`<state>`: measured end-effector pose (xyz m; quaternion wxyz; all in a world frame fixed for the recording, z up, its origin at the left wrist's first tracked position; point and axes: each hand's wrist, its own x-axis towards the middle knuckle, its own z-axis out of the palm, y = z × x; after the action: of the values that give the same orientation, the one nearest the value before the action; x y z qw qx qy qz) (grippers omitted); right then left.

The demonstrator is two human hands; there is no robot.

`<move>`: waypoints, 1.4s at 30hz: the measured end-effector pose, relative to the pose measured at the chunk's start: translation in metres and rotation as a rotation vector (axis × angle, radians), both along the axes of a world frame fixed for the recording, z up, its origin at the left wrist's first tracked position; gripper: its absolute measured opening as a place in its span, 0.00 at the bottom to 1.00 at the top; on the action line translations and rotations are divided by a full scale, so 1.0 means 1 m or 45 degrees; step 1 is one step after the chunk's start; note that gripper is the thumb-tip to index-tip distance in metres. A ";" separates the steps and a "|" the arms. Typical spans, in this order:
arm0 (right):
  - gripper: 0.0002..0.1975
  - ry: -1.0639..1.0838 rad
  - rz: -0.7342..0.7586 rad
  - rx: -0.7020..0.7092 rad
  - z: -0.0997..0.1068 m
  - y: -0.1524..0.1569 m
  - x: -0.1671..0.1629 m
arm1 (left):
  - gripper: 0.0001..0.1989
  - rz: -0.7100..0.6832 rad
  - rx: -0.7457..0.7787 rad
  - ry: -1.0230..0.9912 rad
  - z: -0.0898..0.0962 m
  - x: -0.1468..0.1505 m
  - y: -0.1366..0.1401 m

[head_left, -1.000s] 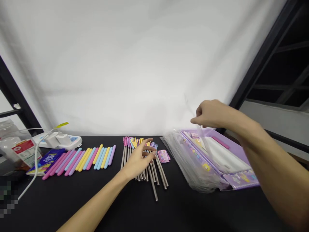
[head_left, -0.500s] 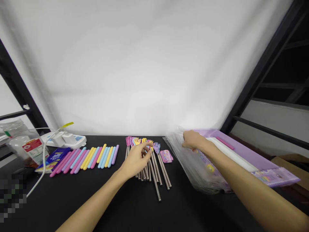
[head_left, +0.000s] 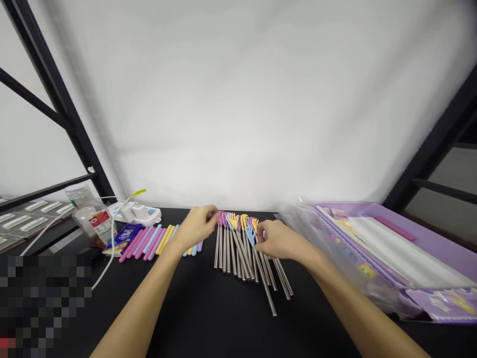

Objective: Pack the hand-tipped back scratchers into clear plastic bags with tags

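Note:
Several back scratchers (head_left: 244, 256) lie side by side on the black table, their metal rods toward me and their coloured hand-shaped heads at the far end. My left hand (head_left: 198, 223) is at the left end of the heads, beside the pink ones, with fingers curled together; whatever is in them is too small to make out. At the right part of the row, my right hand (head_left: 278, 239) has its thumb and fingers closed on a blue head (head_left: 250, 235). It covers some heads and rods behind it.
Coloured plastic sticks (head_left: 151, 242) lie at left, partly behind my left forearm. Beyond them are a blue packet (head_left: 125, 237), a clear jar (head_left: 93, 219) and a white power strip (head_left: 149, 215) with a cable. Clear plastic bags (head_left: 320, 238) and a purple box (head_left: 367, 209) stand at right.
My right hand has come left from the plastic bags to the back scratchers. My left hand has shifted to the left end of the heads. The view has turned left.

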<state>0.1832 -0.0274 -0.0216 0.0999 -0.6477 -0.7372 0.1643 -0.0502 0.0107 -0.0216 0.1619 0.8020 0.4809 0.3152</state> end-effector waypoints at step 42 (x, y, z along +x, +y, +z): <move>0.06 0.650 -0.070 -0.220 -0.003 -0.008 0.017 | 0.10 0.470 -0.039 0.829 -0.026 0.006 0.004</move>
<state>0.2002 -0.0358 -0.0250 0.2314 -0.6113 -0.6534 0.3818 -0.0443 0.0151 -0.0476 -0.0471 0.7574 0.6485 0.0601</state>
